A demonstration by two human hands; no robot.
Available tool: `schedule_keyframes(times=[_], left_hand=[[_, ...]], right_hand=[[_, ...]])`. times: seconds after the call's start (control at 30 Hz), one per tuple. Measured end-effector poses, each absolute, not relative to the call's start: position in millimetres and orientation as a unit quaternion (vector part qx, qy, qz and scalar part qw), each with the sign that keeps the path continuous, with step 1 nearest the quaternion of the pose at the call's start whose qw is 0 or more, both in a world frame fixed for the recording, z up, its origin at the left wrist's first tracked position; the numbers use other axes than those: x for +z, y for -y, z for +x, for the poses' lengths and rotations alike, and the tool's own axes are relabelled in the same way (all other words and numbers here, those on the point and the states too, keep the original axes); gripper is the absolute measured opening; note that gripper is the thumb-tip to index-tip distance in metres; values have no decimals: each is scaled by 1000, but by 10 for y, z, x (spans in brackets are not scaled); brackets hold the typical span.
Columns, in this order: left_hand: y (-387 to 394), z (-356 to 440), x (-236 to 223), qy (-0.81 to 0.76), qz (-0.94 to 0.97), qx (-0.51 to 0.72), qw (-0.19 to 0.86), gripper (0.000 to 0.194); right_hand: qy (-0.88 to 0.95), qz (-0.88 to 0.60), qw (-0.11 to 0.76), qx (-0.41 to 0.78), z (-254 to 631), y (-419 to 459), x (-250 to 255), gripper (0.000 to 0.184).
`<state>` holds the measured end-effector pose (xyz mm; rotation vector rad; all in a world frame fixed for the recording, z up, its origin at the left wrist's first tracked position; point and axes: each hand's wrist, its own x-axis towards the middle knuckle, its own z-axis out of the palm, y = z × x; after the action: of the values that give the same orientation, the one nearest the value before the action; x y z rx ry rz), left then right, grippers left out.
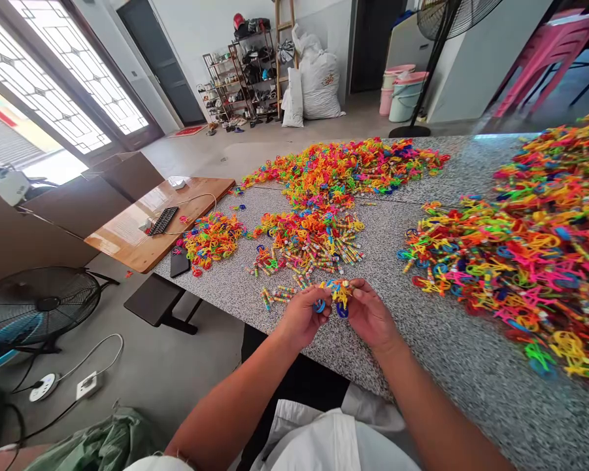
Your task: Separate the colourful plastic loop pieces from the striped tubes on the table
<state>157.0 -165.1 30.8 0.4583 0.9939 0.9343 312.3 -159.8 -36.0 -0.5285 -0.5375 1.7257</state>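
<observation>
Both hands meet over the granite tabletop at its near edge. My left hand (302,315) is closed, fingers pinching one end of a small cluster of colourful plastic pieces (342,292), mostly yellow and blue. At the other end, my right hand (371,315) pinches the same cluster between thumb and fingers. The exact shape of the pieces is too small to make out. Just beyond my hands lie several short patterned sticks (318,256) with pale ends, beside a heap of orange and yellow plastic pieces (284,232).
A larger mixed heap (343,167) spreads along the far side, another large heap (544,242) covers the right. A small pile (213,239) and a dark phone (179,263) lie left, near a wooden board (196,196). A black stool (154,299) and floor fan (44,304) stand below.
</observation>
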Motion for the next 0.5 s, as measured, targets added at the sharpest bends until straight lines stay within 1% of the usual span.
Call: schedule_keyframes(times=[0.13,0.33,0.43,0.5], left_hand=[[1708,1646,314,-471,223,465,716,33],[1734,1662,342,-491,248,467,692,36],[1732,1616,329,-516,309,469,646,32],[1725,1570,315,-523,336,457,636,29]], right_hand=[[245,-245,597,724,3130,1593,-320,18],[273,-298,592,697,3136,1602,-273,18],[308,-330,585,674,3147,1608,-249,20],[334,-341,581,659,3162,1614,-233,21]])
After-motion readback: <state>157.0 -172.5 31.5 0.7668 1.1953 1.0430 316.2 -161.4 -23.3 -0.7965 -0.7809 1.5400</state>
